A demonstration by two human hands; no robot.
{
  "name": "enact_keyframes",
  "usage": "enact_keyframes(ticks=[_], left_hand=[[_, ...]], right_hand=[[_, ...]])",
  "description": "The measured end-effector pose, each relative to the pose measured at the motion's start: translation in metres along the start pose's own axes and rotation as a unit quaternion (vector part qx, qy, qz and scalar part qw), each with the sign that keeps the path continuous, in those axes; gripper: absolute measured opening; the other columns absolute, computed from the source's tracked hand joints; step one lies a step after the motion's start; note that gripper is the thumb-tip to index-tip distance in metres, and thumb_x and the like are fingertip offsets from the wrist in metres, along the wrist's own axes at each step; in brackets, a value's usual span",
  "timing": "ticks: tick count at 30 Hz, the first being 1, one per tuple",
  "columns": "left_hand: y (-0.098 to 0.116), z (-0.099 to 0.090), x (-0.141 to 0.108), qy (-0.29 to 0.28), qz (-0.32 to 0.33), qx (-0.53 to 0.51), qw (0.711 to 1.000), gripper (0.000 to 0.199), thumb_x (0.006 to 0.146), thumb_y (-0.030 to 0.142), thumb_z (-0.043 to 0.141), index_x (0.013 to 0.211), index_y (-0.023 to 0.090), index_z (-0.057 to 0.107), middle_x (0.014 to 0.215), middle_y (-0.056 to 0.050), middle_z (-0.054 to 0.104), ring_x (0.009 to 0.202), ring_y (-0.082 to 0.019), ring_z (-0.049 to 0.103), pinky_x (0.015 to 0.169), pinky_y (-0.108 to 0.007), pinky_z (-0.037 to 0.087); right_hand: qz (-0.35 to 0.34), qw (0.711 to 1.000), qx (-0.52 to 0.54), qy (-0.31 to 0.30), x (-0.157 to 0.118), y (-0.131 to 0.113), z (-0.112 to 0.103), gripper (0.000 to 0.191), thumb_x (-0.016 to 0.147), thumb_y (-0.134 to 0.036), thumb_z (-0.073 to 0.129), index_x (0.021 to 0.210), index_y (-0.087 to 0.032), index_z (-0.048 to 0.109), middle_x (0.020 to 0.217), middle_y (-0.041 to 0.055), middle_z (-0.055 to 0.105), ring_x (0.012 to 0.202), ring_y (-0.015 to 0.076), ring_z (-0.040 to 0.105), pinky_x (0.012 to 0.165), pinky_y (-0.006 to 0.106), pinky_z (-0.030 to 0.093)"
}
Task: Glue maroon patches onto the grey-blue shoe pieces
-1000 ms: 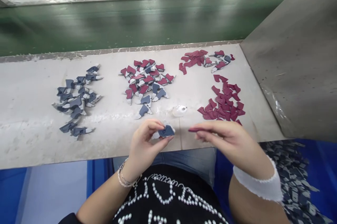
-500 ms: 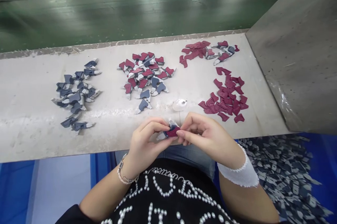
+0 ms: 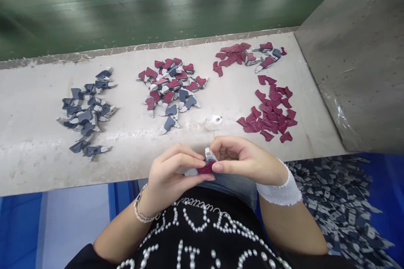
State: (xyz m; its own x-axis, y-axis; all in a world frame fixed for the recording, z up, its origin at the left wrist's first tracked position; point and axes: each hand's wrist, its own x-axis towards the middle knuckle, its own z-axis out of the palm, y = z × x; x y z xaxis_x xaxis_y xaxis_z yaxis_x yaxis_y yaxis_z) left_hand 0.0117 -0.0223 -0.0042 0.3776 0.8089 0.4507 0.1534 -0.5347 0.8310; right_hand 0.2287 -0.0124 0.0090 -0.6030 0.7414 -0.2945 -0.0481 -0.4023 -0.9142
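Observation:
Both hands meet at the table's front edge around one small grey-and-white plastic part (image 3: 209, 156) with a maroon piece (image 3: 206, 168) on its face. My left hand (image 3: 175, 170) pinches it from the left between thumb and fingers. From the right, my right hand (image 3: 241, 157) presses its thumb on the maroon piece, with the other fingers curled behind. Just beyond them lies a small clear, rounded object (image 3: 213, 122) with a dark tip. A pile of loose maroon pieces (image 3: 271, 111) lies to the right, and mixed parts (image 3: 170, 86), many with maroon faces, lie ahead.
Grey-and-white parts (image 3: 88, 113) without maroon are heaped at the left of the table (image 3: 28, 134). More maroon pieces (image 3: 232, 53) and a few joined parts (image 3: 268, 56) lie at the back right. A metal panel (image 3: 356, 58) bounds the right side; below it a blue bin (image 3: 344, 201) holds many parts.
The part has turned more upright between my fingers, its white tip now pointing up. My right thumb now lies straighter along the maroon piece. The view has shifted slightly.

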Motion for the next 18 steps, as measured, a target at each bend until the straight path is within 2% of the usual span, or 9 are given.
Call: enact_keyframes(ticks=[5,11,15,18], left_hand=[[0.004,0.0,-0.001,0.0,-0.004,0.0,1.0,0.028,0.072,0.012,0.088,0.091,0.016,0.068,0.088,-0.002,0.07,0.076,-0.011,0.07,0.068,-0.021,0.064],[0.008,-0.002,0.003,-0.023,0.003,0.003,1.0,0.017,0.078,0.011,0.082,0.089,0.014,0.068,0.088,-0.003,0.07,0.077,-0.012,0.072,0.07,-0.02,0.064],[0.01,-0.002,0.001,-0.024,0.015,0.005,1.0,0.017,0.079,0.01,0.082,0.089,0.015,0.068,0.089,-0.003,0.07,0.076,-0.012,0.073,0.071,-0.02,0.065],[0.01,-0.001,-0.001,-0.009,0.018,0.013,1.0,0.019,0.077,0.011,0.083,0.088,0.015,0.068,0.087,-0.002,0.07,0.073,-0.012,0.073,0.067,-0.021,0.065]], right_hand=[[-0.021,0.999,-0.045,0.01,-0.006,-0.011,0.005,0.014,0.091,-0.028,0.071,0.086,-0.018,0.062,0.078,-0.0037,0.055,0.073,0.0114,0.051,0.07,0.025,0.044],[-0.036,0.977,-0.205,0.042,-0.011,-0.017,0.013,0.018,0.097,-0.036,0.059,0.091,-0.019,0.058,0.078,-0.0027,0.053,0.072,0.0138,0.049,0.066,0.028,0.042],[-0.052,0.974,-0.219,0.018,-0.012,-0.018,0.014,0.02,0.099,-0.034,0.057,0.084,-0.02,0.055,0.074,-0.0044,0.049,0.067,0.0124,0.047,0.061,0.027,0.039],[-0.049,0.967,-0.248,0.031,-0.012,-0.02,0.018,0.022,0.1,-0.034,0.054,0.084,-0.02,0.055,0.075,-0.0036,0.051,0.067,0.0129,0.048,0.062,0.028,0.039]])
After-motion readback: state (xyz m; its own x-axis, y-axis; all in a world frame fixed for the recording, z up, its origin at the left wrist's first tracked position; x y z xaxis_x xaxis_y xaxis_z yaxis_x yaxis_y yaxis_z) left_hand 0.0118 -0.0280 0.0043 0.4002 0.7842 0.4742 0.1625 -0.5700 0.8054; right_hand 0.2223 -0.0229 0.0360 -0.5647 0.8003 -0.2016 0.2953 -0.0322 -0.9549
